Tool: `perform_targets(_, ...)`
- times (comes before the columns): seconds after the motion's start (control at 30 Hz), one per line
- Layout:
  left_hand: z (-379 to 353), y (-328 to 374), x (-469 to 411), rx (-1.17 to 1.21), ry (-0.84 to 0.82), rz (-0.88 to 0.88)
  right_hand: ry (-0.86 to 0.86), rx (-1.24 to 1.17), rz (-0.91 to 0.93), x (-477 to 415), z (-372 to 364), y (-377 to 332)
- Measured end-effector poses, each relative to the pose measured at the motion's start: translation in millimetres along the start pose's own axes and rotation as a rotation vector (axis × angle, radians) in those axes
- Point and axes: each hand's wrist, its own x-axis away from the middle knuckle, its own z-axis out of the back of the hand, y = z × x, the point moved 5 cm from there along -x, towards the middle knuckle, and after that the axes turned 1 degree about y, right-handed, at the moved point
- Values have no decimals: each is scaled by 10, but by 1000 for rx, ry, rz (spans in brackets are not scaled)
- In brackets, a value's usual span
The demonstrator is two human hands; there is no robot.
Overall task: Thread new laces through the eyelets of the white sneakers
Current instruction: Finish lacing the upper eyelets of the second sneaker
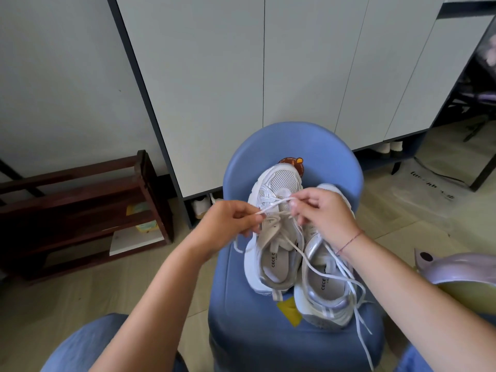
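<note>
Two white sneakers stand side by side on a blue chair [290,146], toes away from me. The left sneaker [276,232] has a white lace [273,205] stretched across its front eyelets. My left hand [228,221] pinches one end of that lace just left of the shoe. My right hand [324,213] pinches the other end above the shoe's tongue and covers part of the right sneaker [324,291]. Loose lace strands [357,299] trail over the right sneaker and down past the seat's front edge.
A dark wooden shoe rack [88,210] stands on the floor at the left. White cabinet doors [241,76] rise behind the chair, with shoes beneath them. A pale purple and yellow object [461,275] lies at the right. My knees in blue jeans [88,345] show below.
</note>
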Motion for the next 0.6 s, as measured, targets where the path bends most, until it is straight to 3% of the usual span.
perform_targets(0.23, 395, -137, 102, -40, -66, 140, 231, -474, -322, -67, 174, 217)
perform_targets(0.33, 326, -109, 88, 38, -1, 132, 353, -155, -218, -58, 251, 97)
perform_targets(0.4, 164, -51, 64, 134, 46, 110, 270, -8, -146, 0, 142, -54)
perform_targets(0.5, -100, 50, 51, 221, 9, 82, -43, -167, -237, 143, -205, -139)
perform_targets(0.6, -277, 131, 68, 202, -96, 53, -84, -289, -299, 195, -278, -121)
